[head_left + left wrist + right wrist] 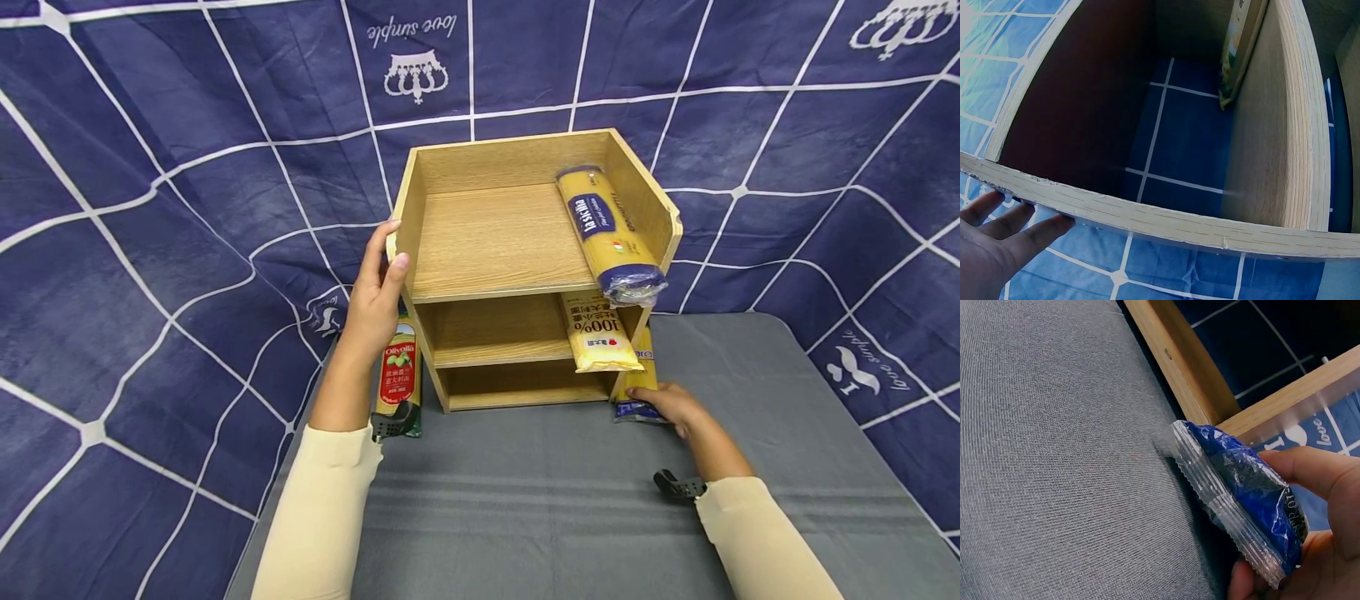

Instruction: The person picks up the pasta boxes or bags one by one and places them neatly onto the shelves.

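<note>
The left hand [375, 304] touches the left side wall of the wooden shelf [483, 242]; in the left wrist view its straight fingers [1041, 234] lie against the outer face of the board [1147, 215]. Beside the shelf's right wall, the right hand [675, 408] holds the near end of a yellow package [647, 367] lying on the grey surface. Close up in the right wrist view, thumb and fingers of the right hand [1335, 506] grip the package's crinkled blue and clear end [1241, 487]. The package's far part is hidden behind the shelf wall.
A yellow pasta pack [611, 229] lies on the shelf's top level at right, its end over the front edge. A pale yellow bag [600, 337] sticks out of the middle compartment. A red and green pack [400, 371] stands left of the shelf. Blue cloth [225, 208] surrounds the grey surface [525, 500].
</note>
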Demonstrator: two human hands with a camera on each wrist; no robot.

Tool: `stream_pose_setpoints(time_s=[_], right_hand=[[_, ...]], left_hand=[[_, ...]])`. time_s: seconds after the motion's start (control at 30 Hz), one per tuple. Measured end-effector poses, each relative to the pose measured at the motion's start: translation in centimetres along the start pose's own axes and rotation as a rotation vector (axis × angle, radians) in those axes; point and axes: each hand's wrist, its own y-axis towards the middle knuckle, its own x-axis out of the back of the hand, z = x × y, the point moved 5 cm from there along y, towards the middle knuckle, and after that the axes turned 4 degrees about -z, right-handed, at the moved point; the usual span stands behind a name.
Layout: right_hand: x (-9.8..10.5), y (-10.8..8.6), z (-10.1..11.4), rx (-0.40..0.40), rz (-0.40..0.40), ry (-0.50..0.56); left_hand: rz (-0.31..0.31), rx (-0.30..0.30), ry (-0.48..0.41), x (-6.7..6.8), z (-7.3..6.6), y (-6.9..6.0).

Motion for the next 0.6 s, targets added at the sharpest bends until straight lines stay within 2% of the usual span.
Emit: stream_pose_setpoints(time_s=[0.17, 0.4, 0.5, 0.6], right_hand=[[-0.29, 0.06, -0.02, 0.038, 0.038, 0.119], [-0.2, 0.01, -0.49, 0.04, 0.025, 0.157], [0.04, -0.05, -0.75, 0.035, 0.037, 0.236], [0.24, -0.18, -0.86, 0.049, 0.088, 0.338]], left_hand=[[0.0, -0.002, 0.008, -0.01, 0.0, 0.02], [-0.002, 0.01, 0.01, -0.03, 0.09, 0.03], [-0.003, 0.024, 0.019, -0.08, 0.02, 0.05], [-0.002, 0.04, 0.018, -0.12, -0.06, 0.1]])
